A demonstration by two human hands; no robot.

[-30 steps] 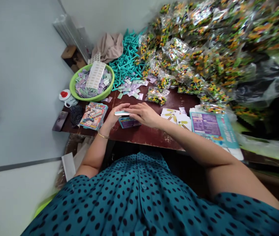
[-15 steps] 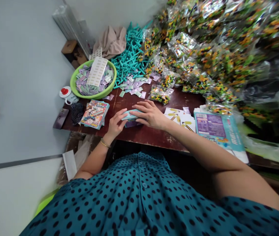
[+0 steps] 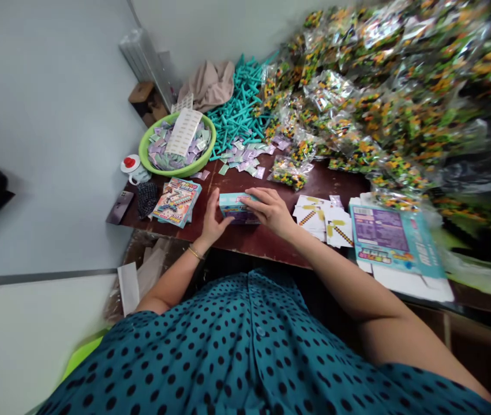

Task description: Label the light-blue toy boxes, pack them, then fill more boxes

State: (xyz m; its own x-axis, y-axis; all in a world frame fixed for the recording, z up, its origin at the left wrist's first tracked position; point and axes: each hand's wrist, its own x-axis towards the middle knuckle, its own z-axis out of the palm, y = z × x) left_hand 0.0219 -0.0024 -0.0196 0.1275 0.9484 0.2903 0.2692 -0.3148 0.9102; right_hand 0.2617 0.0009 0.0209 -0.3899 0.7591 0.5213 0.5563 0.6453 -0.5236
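Observation:
A small teal and purple carton [image 3: 235, 208] stands on the dark wooden table [image 3: 254, 237] in front of me. My left hand [image 3: 213, 222] grips its left end, thumb up along the side. From the right, my right hand [image 3: 271, 210] lies over the top, fingers pressed on the lid. Left of the carton lies a stack of finished colourful boxes [image 3: 176, 202]. To the right are printed leaflets [image 3: 325, 218] and flat unfolded cartons [image 3: 394, 239].
A green basin [image 3: 178, 148] of small sachets, a heap of teal plastic sticks [image 3: 240, 112] and a big pile of clear bags with toy parts [image 3: 379, 98] fill the back. A phone [image 3: 119, 207] and a cup [image 3: 133, 168] sit at the left edge.
The carton's top flap, raised a second ago, is now pressed down flat. My hands have slid onto the carton's end and top. The view has shifted slightly.

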